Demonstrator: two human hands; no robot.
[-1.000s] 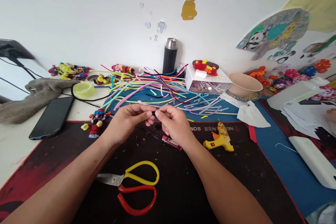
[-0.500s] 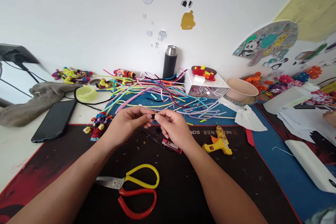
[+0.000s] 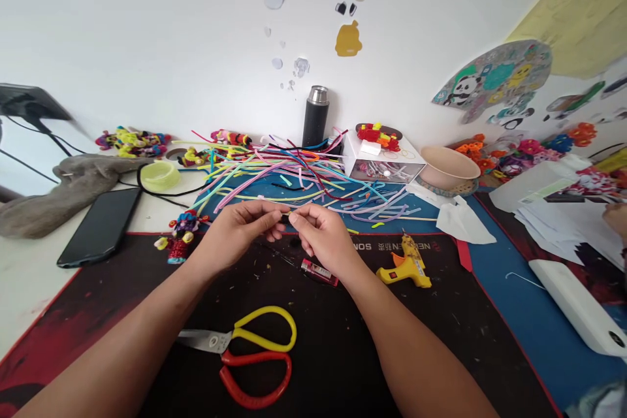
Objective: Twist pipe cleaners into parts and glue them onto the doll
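Observation:
My left hand (image 3: 240, 230) and my right hand (image 3: 321, 235) meet above the black desk mat (image 3: 313, 339), fingertips pinched together on a small black piece (image 3: 285, 217) between them. It looks like a short bit of pipe cleaner; I cannot make out more. Just behind the hands lies a heap of coloured pipe cleaners (image 3: 298, 173) on a blue mat. A red lighter (image 3: 319, 272) lies under my right wrist. Scissors with one yellow and one red handle (image 3: 249, 353) rest on the mat between my forearms.
A yellow glue gun (image 3: 405, 266) lies right of my hands, a small doll figure (image 3: 177, 238) and a phone (image 3: 100, 225) left. A black flask (image 3: 315, 116), a white box (image 3: 382, 160), a bowl (image 3: 448, 170) and papers (image 3: 563, 219) stand behind and right. Another person's hand (image 3: 618, 219) shows at the right edge.
The view has tilted down slightly, so everything sits a little higher than one second ago. Both hands stay pinched on the small black piece with hardly any movement.

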